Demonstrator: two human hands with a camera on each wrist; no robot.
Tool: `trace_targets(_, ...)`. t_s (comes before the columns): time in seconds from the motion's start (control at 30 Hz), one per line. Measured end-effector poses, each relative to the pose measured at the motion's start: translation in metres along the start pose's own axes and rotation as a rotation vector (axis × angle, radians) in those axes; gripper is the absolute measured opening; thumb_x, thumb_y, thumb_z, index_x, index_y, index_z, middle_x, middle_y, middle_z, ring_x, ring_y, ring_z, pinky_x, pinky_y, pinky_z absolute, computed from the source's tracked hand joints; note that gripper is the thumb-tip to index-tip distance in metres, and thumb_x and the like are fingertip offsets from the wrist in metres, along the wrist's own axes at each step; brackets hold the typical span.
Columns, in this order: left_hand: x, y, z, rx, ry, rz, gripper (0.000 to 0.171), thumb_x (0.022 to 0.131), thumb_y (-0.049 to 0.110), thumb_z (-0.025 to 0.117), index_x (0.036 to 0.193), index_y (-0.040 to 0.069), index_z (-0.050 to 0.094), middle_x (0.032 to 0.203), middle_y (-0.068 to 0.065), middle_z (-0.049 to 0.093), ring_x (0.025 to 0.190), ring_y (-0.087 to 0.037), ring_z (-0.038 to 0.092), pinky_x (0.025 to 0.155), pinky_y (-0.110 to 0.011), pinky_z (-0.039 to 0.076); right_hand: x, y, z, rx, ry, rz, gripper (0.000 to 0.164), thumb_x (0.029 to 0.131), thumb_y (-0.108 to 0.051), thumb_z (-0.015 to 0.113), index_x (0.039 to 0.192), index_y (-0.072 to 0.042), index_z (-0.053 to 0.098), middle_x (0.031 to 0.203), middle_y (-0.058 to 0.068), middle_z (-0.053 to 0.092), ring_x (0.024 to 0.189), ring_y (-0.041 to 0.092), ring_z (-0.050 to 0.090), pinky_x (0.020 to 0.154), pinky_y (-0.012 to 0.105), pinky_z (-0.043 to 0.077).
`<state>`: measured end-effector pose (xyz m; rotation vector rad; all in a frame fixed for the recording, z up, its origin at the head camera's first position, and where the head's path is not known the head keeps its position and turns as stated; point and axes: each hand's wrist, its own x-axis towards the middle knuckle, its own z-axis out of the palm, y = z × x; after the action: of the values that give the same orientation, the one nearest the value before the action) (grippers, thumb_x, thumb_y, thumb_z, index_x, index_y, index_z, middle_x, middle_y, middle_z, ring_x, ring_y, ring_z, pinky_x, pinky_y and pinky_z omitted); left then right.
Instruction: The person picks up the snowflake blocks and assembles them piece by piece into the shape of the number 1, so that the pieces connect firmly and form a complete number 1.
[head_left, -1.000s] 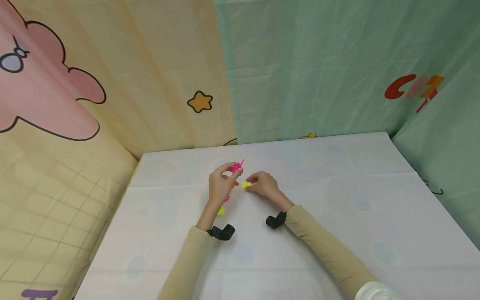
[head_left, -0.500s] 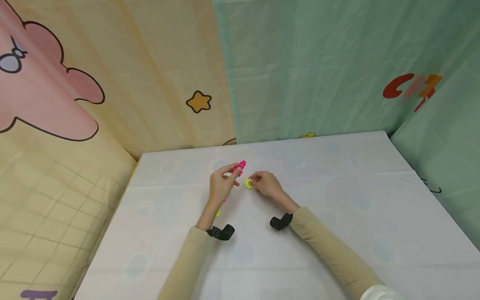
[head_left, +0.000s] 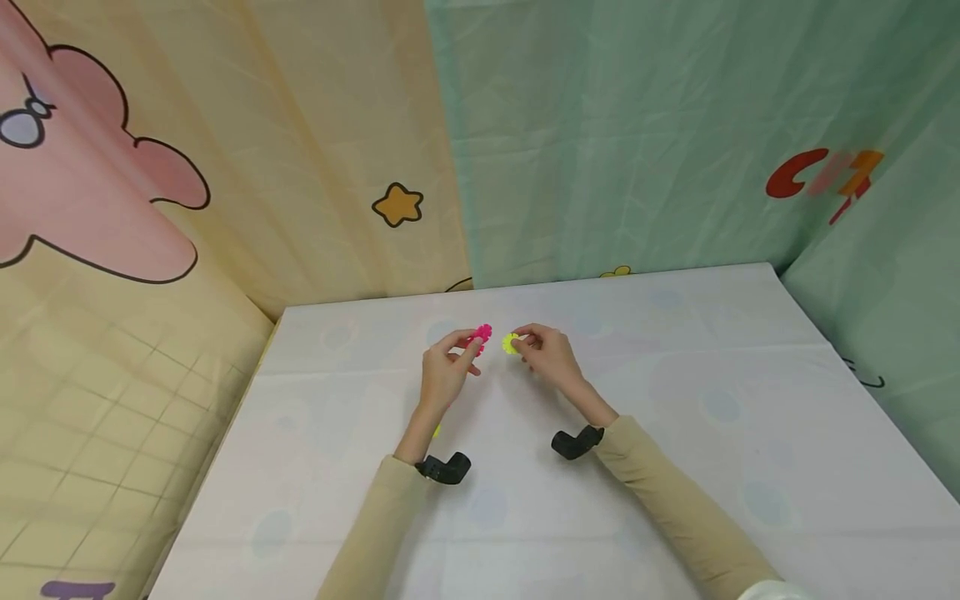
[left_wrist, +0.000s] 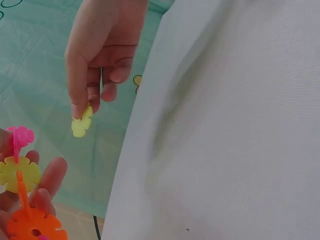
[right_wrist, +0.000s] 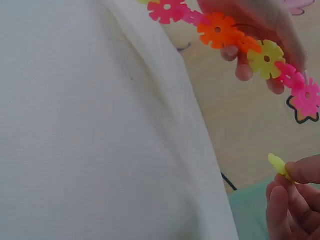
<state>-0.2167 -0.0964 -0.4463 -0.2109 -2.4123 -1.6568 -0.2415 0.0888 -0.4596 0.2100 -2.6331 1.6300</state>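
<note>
My left hand (head_left: pixel 444 375) pinches the pink end of a chain of interlocking snowflake discs. In the right wrist view the chain shows a pink end disc (right_wrist: pixel 306 96), a yellow disc (right_wrist: pixel 266 59), an orange disc (right_wrist: pixel 218 30) and another pink disc (right_wrist: pixel 167 10), slotted edge to edge. It hangs down past the palm toward the wrist. My right hand (head_left: pixel 549 357) pinches one loose yellow snowflake disc (head_left: pixel 511 343) between thumb and forefinger. That disc is held just right of the chain's pink end, with a small gap between them.
A white cloth-covered table (head_left: pixel 675 467) lies beneath both hands. Behind it hangs a yellow and green printed curtain (head_left: pixel 600 150). Each wrist wears a black camera mount, such as the right one (head_left: pixel 577 442).
My right hand has lifted the yellow disc up and to the right, level with the chain's pink end. The pink end has turned flat toward the head view; my left hand barely moved.
</note>
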Motion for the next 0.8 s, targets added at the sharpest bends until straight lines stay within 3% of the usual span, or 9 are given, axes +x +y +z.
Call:
trace_targets(0.2, 0.0, 0.0, 0.003, -0.007, 0.005, -0.008, 0.025, 0.092, 0.025, 0.065, 0.11, 0.007, 0.067, 0.087, -0.012, 0.067, 0.054, -0.024, 0.066, 0.041, -0.02, 0.028, -0.002, -0.01, -0.01, 0.064, 0.016, -0.014, 0.026, 0.092, -0.018, 0.064, 0.112, -0.001, 0.065, 0.089, 0.027, 0.065, 0.071, 0.039, 0.064, 0.052, 0.019, 0.049)
trace_targets(0.5, -0.001, 0.003, 0.009, -0.004, -0.004, -0.006, 0.021, 0.091, 0.023, 0.067, 0.104, 0.007, 0.069, 0.085, -0.011, 0.07, 0.06, -0.031, 0.067, 0.044, -0.019, 0.034, -0.002, -0.019, -0.02, 0.117, 0.043, -0.057, 0.027, 0.091, -0.019, 0.066, 0.113, -0.004, 0.066, 0.088, 0.025, 0.068, 0.073, 0.043, 0.064, 0.053, 0.019, 0.049)
trace_targets(0.73, -0.001, 0.005, 0.014, 0.034, -0.031, 0.006, 0.022, 0.091, 0.026, 0.066, 0.104, 0.009, 0.07, 0.083, -0.01, 0.069, 0.059, -0.024, 0.067, 0.048, -0.02, 0.041, -0.002, -0.026, -0.023, 0.105, 0.073, -0.079, 0.027, 0.091, -0.021, 0.067, 0.113, -0.006, 0.067, 0.083, 0.015, 0.07, 0.062, 0.023, 0.063, 0.055, 0.022, 0.051)
trace_targets(0.8, -0.001, 0.006, 0.015, 0.036, -0.035, 0.012, 0.022, 0.091, 0.026, 0.066, 0.103, 0.009, 0.07, 0.082, -0.009, 0.069, 0.059, -0.023, 0.066, 0.048, -0.02, 0.041, -0.002, -0.028, -0.023, 0.099, 0.071, -0.078, 0.027, 0.091, -0.021, 0.067, 0.113, -0.006, 0.068, 0.082, 0.015, 0.07, 0.062, 0.024, 0.063, 0.055, 0.022, 0.051)
